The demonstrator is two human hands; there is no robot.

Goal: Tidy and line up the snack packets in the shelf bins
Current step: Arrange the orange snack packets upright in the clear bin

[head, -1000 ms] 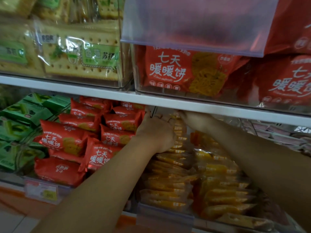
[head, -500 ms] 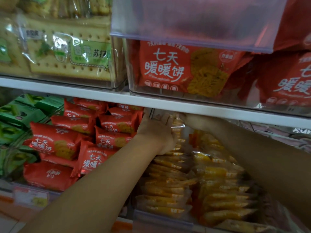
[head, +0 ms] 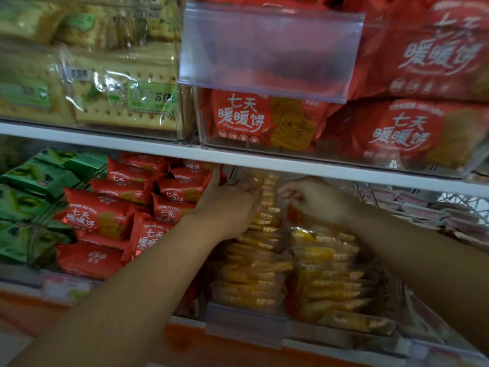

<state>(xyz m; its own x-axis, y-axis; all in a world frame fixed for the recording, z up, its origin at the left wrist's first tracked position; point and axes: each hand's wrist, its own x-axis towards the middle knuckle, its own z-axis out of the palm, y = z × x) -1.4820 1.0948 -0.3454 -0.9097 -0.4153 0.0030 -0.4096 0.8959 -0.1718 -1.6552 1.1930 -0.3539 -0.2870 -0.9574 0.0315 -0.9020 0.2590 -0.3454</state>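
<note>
Head view: red packets (head: 98,218) read 七天暖暖饼, beside clear yellow packets (head: 248,276).

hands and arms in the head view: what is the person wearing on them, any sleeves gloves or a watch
Nothing worn shows. The left arm and right arm are bare right to the picture's edge, with no sleeve in sight. The left hand and right hand have no gloves, and no watch or band shows at either wrist. The picture is too blurred to rule out a thin ring.

Left hand (head: 229,205) and right hand (head: 316,199) hold yellow packets (head: 267,263) beneath the white shelf (head: 264,160)
</note>
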